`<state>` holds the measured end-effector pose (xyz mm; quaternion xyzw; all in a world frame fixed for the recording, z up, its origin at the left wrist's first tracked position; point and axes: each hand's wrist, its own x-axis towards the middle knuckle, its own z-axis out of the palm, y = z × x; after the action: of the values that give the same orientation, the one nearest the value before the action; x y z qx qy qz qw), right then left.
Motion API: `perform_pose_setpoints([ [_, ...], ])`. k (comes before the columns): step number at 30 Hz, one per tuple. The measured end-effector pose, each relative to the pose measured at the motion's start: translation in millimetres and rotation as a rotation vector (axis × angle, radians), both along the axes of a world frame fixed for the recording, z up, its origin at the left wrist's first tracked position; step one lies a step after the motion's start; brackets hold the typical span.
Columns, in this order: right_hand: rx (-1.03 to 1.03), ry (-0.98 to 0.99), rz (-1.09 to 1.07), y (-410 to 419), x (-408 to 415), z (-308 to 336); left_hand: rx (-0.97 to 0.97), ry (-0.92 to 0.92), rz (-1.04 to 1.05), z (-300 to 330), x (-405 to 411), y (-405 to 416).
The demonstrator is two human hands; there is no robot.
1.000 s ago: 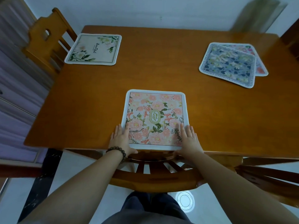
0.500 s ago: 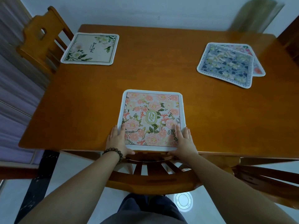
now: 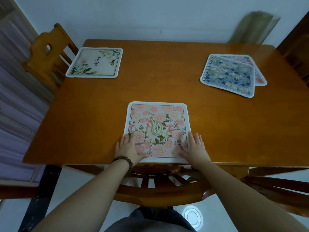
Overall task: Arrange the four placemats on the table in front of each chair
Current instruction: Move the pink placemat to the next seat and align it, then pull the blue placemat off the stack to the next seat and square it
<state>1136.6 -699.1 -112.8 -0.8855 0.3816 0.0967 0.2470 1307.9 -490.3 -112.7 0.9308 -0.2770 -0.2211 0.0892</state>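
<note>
1. Head view, near edge: a person's left hand (image 3: pixel 127 149) and right hand (image 3: pixel 195 148) lie flat, fingers spread, on the two near corners of a pink floral placemat (image 3: pixel 158 129); neither hand grips anything, both press palm-down on the mat.
2. The pink floral placemat lies flat at the near edge of the wooden bench (image 3: pixel 167 77), square to the edge and right behind the curved back of a wooden chair (image 3: pixel 155 190). A green-and-gold oval badge at its centre reads "GARDEN", the letters stacked in two columns.
3. A beaded bracelet (image 3: pixel 122 162) circles the left wrist.
4. At the far-left corner of the bench a cream placemat (image 3: pixel 95 62) with green leaves and pale blossoms lies flat just beside a second wooden chair (image 3: pixel 48 52). Dark script across its middle appears to read "Beautiful"; a smaller line under it is too small to read.
5. At the far right, well apart from both other mats, a blue floral placemat (image 3: pixel 229 75) lies skewed on top of a fourth placemat (image 3: pixel 258 77) with pink and red print, which shows only along its far and right edges. Capital lettering runs around the blue mat's border, too blurred to read with certainty.
6. Dark trousers (image 3: pixel 150 221) show at the bottom of the frame, above a pale glossy floor (image 3: pixel 75 190).
</note>
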Motion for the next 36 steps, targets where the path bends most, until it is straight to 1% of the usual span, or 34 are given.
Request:
perform_pose_setpoints([
  [2,-0.037,-0.001,-0.041,-3,-1,5,-0.064,-0.063,-0.042,8,-2,-11],
  [4,-0.065,-0.012,-0.07,-6,-3,9,-0.092,-0.088,-0.077,16,-5,-23],
  [10,-0.127,-0.006,-0.197,-16,-18,29,-0.069,-0.099,-0.216,29,-21,-63],
  [15,-0.208,-0.013,-0.313,-36,-51,59,-0.084,-0.087,-0.334,40,-45,-103],
  [22,-0.19,-0.035,-0.446,-61,-120,97,-0.122,-0.12,-0.464,61,-91,-150],
  [25,-0.185,-0.032,-0.44,-77,-145,101,-0.119,-0.118,-0.475,69,-111,-170],
  [29,-0.193,-0.009,-0.377,-110,-175,92,-0.114,-0.119,-0.45,73,-139,-197],
  [32,-0.198,-0.005,-0.305,-144,-194,81,-0.09,-0.13,-0.41,69,-165,-221],
  [36,-0.238,0.015,-0.159,-199,-219,67,-0.053,-0.158,-0.304,60,-210,-256],
])
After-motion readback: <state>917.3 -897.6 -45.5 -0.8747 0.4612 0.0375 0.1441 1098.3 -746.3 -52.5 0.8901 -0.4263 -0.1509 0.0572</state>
